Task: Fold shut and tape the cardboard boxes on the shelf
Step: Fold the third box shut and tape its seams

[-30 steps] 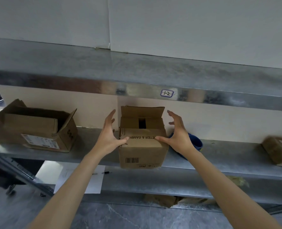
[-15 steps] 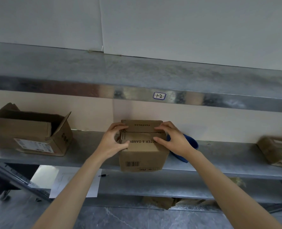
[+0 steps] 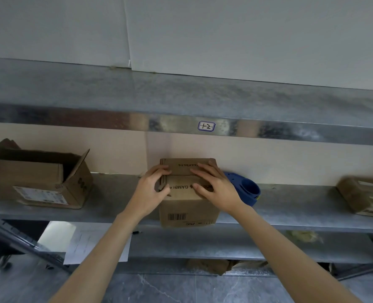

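Note:
A small cardboard box with a barcode stands at the front edge of the metal shelf, its top flaps folded down flat. My left hand curls over the box's left top edge, fingers on the flaps. My right hand lies flat on top with straight fingers, pressing the flaps down across the seam. A blue tape dispenser sits just right of the box, partly hidden behind my right hand.
A larger open cardboard box stands at the shelf's left. Another box, blurred, lies at the far right. An upper shelf hangs overhead. Paper sheets and crumpled cardboard lie lower down.
The box's rear flap stood upright a second ago; both hands have folded it down, and now press the shut flaps flat. My right hand slid further onto the top.

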